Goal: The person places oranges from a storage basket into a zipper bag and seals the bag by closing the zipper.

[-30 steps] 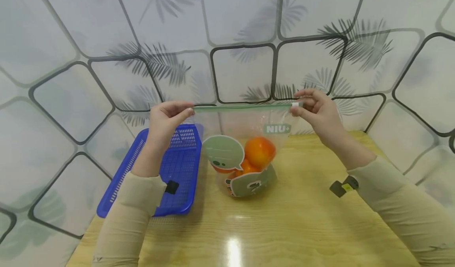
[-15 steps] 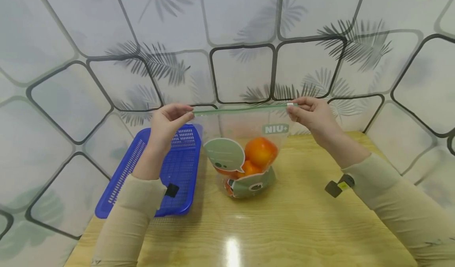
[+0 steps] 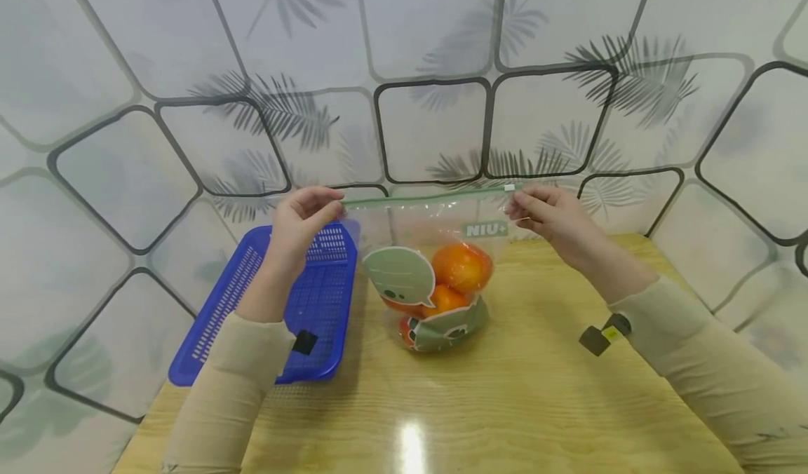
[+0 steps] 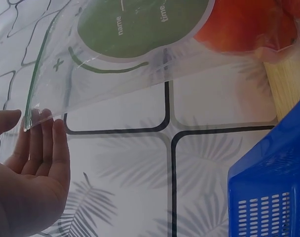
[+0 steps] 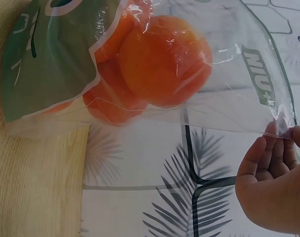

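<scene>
A clear slider zip bag (image 3: 419, 220) with a green top edge and green printed patches stands on the table, several orange round fruits (image 3: 463, 267) inside it. My left hand (image 3: 298, 223) pinches the bag's top left corner between thumb and fingertips. At the other end, my right hand (image 3: 555, 220) holds the top right corner, as the right wrist view also shows. Just left of those fingertips sits the small white slider (image 3: 509, 188) on the green strip. The lower fruits are partly hidden behind the printed patches.
A blue plastic basket (image 3: 344, 348) with slotted walls stands left of the bag, partly behind my left forearm. The light wooden table (image 3: 505, 404) ends at a pale patterned wall covering (image 3: 432, 130) close behind the bag.
My right hand has moved left and slightly down; the white slider has shifted a little left and now sits clear of the fingertips. My left hand has stayed nearly in place.
</scene>
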Available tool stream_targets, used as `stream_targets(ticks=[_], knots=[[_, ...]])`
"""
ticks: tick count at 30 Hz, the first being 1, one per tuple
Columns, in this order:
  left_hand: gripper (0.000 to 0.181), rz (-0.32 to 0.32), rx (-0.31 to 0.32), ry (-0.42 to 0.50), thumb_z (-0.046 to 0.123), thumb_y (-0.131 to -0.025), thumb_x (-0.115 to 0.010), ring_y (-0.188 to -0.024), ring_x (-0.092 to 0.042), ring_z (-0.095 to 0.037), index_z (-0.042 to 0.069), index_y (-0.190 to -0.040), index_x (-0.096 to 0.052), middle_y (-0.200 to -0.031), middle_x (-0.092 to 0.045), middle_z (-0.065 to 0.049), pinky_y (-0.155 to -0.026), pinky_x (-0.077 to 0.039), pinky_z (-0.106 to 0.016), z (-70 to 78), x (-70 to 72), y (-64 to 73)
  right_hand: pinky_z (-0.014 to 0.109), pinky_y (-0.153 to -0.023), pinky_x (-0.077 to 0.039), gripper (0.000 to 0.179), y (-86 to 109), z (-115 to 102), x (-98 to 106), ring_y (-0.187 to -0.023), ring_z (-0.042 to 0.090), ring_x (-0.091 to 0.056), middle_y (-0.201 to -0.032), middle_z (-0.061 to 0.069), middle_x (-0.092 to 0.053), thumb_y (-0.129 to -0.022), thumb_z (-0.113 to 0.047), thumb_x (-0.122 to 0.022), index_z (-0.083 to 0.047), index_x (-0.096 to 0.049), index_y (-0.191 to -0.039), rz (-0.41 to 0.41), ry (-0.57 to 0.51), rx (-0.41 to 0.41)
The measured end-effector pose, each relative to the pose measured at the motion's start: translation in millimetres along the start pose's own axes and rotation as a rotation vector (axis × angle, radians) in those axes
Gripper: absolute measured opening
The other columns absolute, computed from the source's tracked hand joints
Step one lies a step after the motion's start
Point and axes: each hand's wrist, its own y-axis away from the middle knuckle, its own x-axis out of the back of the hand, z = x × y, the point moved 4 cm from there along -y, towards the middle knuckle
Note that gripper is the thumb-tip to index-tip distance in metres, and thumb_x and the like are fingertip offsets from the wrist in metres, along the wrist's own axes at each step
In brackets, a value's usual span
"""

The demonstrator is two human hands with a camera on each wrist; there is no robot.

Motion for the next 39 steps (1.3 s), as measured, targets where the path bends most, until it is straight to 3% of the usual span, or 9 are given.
stream_targets(ticks=[3,5,10,14,19,22,30,34,39], knots=[[0.014,-0.025,-0.002,-0.077,0.002,-0.102,-0.064,-0.081,-0.071,-0.002,0.007,-0.106,-0.076,-0.087,-0.073,0.016,-0.08,-0.061,-0.021,3.2,-1.7,-0.2,0.018,-0.084,-0.057,0.021,0.4,0.2,-2.2,-0.087,0.006,-0.066,-0.09,-0.009,-0.073,-0.111,-0.016,-0.056,-0.015,-0.073,-0.098,-0.019,0.015,0.013],[0.016,-0.037,-0.01,-0.186,0.007,-0.104,-0.065,-0.082,-0.07,-0.003,-0.002,-0.113,-0.074,-0.09,-0.073,0.012,-0.08,-0.06,-0.02,6.3,-3.9,-1.7,0.019,-0.084,-0.056,0.022,1.0,-0.2,-3.7,-0.086,0.007,-0.064,-0.089,-0.009,-0.072,-0.111,-0.017,-0.055,-0.015,-0.072,-0.097,-0.027,0.019,0.015],[0.022,-0.065,-0.1,-0.552,0.016,-0.104,-0.068,-0.098,-0.073,-0.019,0.0,-0.118,-0.075,-0.108,-0.078,-0.01,-0.094,-0.059,-0.034,19.4,-16.9,-4.1,0.021,-0.084,-0.055,0.024,3.5,-0.7,-7.0,-0.084,0.009,-0.061,-0.088,-0.009,-0.07,-0.111,-0.02,-0.055,-0.017,-0.072,-0.096,-0.034,0.043,0.004],[0.019,-0.082,-0.281,-0.787,0.019,-0.104,-0.066,-0.106,-0.073,-0.03,0.005,-0.113,-0.077,-0.112,-0.077,-0.014,-0.093,-0.059,-0.047,33.6,-39.4,-1.9,0.021,-0.083,-0.055,0.025,4.9,-0.2,-8.1,-0.084,0.008,-0.061,-0.087,-0.009,-0.069,-0.112,-0.019,-0.054,-0.017,-0.072,-0.094,-0.035,0.057,0.007],[0.017,-0.073,-0.626,-1.056,0.02,-0.102,-0.067,-0.095,-0.073,-0.032,0.006,-0.104,-0.077,-0.103,-0.077,-0.013,-0.083,-0.06,-0.048,52.4,-78.6,3.7,0.021,-0.083,-0.055,0.027,6.0,0.0,-8.2,-0.083,0.008,-0.06,-0.086,-0.01,-0.069,-0.112,-0.019,-0.052,-0.019,-0.072,-0.093,-0.029,0.085,0.01],[0.018,-0.068,-0.761,-1.161,0.022,-0.102,-0.067,-0.093,-0.072,-0.032,0.007,-0.103,-0.076,-0.102,-0.075,-0.011,-0.086,-0.059,-0.047,61.1,-101.2,4.8,0.021,-0.083,-0.055,0.026,6.2,0.0,-8.3,-0.084,0.008,-0.06,-0.086,-0.011,-0.068,-0.112,-0.02,-0.053,-0.019,-0.072,-0.094,-0.028,0.102,0.006],[0.022,-0.081,-0.941,-1.389,0.027,-0.103,-0.063,-0.1,-0.07,-0.028,0.008,-0.095,-0.072,-0.095,-0.07,-0.007,-0.107,-0.053,-0.042,70.5,-150.5,1.2,0.023,-0.08,-0.056,0.031,6.1,0.0,-8.6,-0.077,0.008,-0.062,-0.081,-0.01,-0.069,-0.112,-0.019,-0.053,-0.019,-0.074,-0.09,-0.012,0.06,-0.019],[0.023,-0.072,-0.998,-1.482,0.026,-0.103,-0.058,-0.102,-0.069,-0.026,0.011,-0.098,-0.073,-0.097,-0.071,-0.004,-0.111,-0.05,-0.042,71.9,-171.8,-0.6,0.021,-0.075,-0.056,0.034,5.7,0.7,-8.1,-0.073,0.006,-0.062,-0.078,-0.009,-0.07,-0.111,-0.017,-0.054,-0.02,-0.077,-0.086,0.017,0.011,-0.042],[0.028,-0.08,-0.994,-1.539,0.026,-0.105,-0.051,-0.103,-0.069,-0.024,0.013,-0.094,-0.074,-0.099,-0.072,-0.003,-0.113,-0.049,-0.04,68.4,-194.9,-3.8,0.018,-0.071,-0.057,0.037,4.3,4.2,-8.4,-0.068,0.004,-0.064,-0.074,-0.009,-0.073,-0.11,-0.015,-0.057,-0.021,-0.08,-0.081,0.059,-0.055,-0.104]])
